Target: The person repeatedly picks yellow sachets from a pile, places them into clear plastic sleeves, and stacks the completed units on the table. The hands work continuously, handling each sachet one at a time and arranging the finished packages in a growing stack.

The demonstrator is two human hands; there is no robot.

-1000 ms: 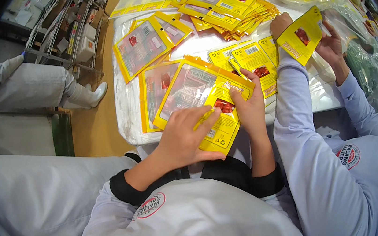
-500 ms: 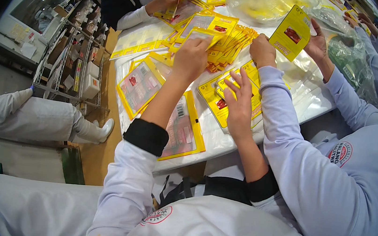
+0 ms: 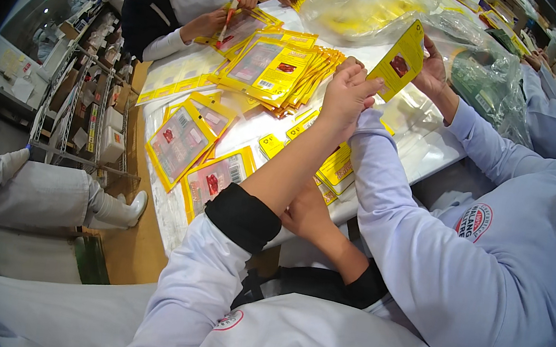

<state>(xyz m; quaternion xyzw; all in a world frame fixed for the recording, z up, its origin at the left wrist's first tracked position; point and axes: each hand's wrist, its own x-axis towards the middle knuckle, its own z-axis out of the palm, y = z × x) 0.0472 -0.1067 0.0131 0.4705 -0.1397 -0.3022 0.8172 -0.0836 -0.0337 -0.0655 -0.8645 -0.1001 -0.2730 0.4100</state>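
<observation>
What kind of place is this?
Probably a packing room, perhaps for food: printed yellow pouches pictured with reddish items are piled on a covered white table, several matching white tops suggest work uniforms, and stocked wire shelving stands at left.

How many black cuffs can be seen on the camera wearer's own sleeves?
2. The left cuff is below the left hand; the right cuff is lower, below the right hand. No third seems hidden.

You wear a pale, near-white long-sleeved top (image 3: 333, 343) with wide black cuffs (image 3: 245, 218) on the forearms, bare hands (image 3: 345, 98), and a round red-edged emblem (image 3: 230, 319) on the chest.
</observation>
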